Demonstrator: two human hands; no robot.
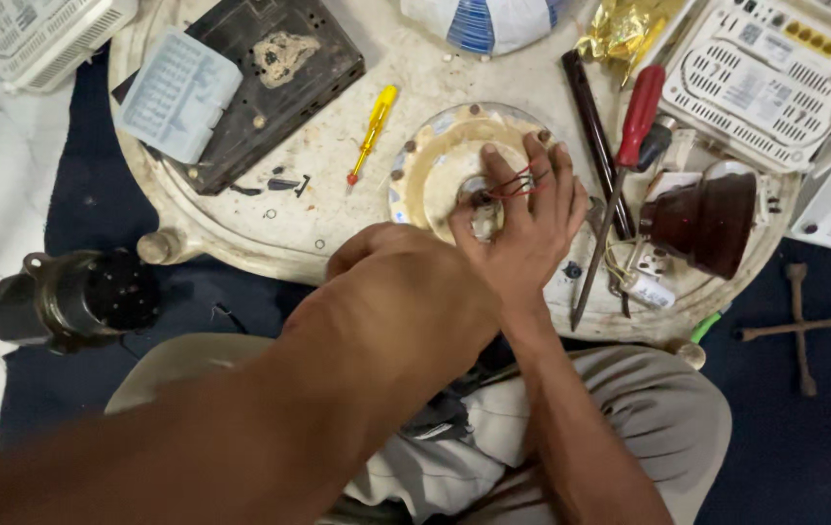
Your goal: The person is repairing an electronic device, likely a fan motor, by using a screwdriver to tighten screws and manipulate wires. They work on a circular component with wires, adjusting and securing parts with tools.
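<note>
Nearest, the person's knees in grey trousers sit against the near edge of a round, stained white table (338, 209). The left forearm crosses from the lower left, bent at the wrist, and the left hand (377, 248) curls knuckles-up just past the near edge; what its fingers do underneath cannot be told. The right arm comes straight up from below, and the right hand (522, 219) lies palm-down, fingers spread flat, on a round cream fan motor housing (435, 160) at the middle of the table. Thin red wires (518, 183) loop across its fingers; whether they are pinched is unclear. The two hands are touching at the housing's hub.

Just right of the right hand a long red-handled screwdriver (629, 156) lies slantwise, with a dark rod (590, 122) beside it and a brown cup-shaped cover (707, 224) toward the right edge. Left of the housing lies a small yellow screwdriver (374, 122). Farther, at the far left of the table, a dark perforated box (279, 87) carries a pale blue plastic case (177, 95). At the far right corner sits a white vented device (761, 78).
</note>
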